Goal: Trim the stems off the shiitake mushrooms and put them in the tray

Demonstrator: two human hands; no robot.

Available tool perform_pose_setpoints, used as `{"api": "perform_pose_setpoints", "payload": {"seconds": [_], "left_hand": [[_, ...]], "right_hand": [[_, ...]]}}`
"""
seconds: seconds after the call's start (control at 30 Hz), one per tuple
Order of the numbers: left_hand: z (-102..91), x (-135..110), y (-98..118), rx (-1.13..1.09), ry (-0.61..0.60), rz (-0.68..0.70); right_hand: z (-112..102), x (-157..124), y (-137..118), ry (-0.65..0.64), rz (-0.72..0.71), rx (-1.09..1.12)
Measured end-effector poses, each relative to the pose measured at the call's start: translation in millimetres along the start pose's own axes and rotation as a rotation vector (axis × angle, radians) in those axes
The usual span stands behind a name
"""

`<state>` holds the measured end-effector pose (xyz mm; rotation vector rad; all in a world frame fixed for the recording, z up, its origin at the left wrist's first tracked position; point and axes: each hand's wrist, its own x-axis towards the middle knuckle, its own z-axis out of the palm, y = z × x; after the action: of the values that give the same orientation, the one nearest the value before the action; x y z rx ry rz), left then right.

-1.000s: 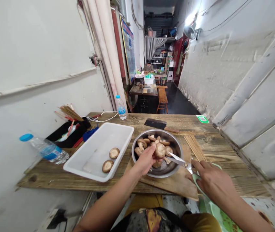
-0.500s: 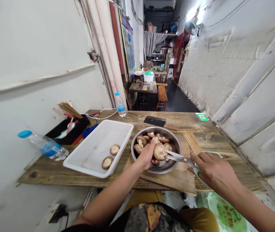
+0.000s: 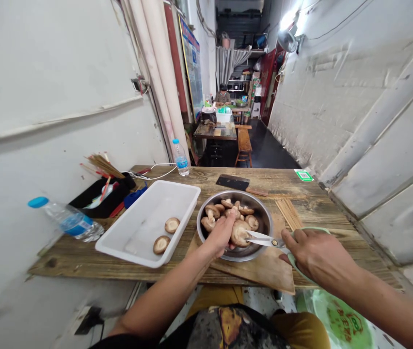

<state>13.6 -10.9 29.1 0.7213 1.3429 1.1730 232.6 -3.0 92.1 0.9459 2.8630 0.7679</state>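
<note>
My left hand (image 3: 222, 233) is closed on a large brown shiitake mushroom (image 3: 240, 233), gills side facing partly up, over a round steel bowl (image 3: 206, 242). Several more mushrooms (image 3: 212, 211) lie in the bowl behind it. In my right hand (image 3: 310, 252) is a pair of scissors (image 3: 262, 239) with pale green handles. Their blades point left, with the tips at the middle of the held mushroom. Two mushrooms (image 3: 161, 245) rest gills up in a white plastic tray (image 3: 126, 231) to the left.
Behind the bowl lies a cleaver (image 3: 232, 182); bamboo skewers (image 3: 288, 213) are to its right. A wooden board (image 3: 268, 274) sits under the bowl. Water bottles (image 3: 181, 159) and a black holder (image 3: 88, 198) stand at left. Further back, a person (image 3: 223, 96) sits at another table.
The scissors have shifted slightly left, and their blades look closer together at the mushroom. The held mushroom has tilted or dropped a little. The tray has not moved.
</note>
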Motion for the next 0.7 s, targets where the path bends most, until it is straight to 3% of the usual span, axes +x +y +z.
{"api": "perform_pose_setpoints", "payload": {"seconds": [0.2, 0.43, 0.7], "left_hand": [[-0.1, 3, -9, -0.039, -0.047, -0.070], [-2.9, 6, -16, -0.071, -0.092, -0.069], [-0.2, 13, -19, -0.389, 0.010, 0.162]], "right_hand": [[5, -1, -3, -0.023, -0.026, 0.021], [4, -12, 5, 0.071, 0.012, -0.069], [12, -31, -6, 0.072, 0.215, 0.081]]}}
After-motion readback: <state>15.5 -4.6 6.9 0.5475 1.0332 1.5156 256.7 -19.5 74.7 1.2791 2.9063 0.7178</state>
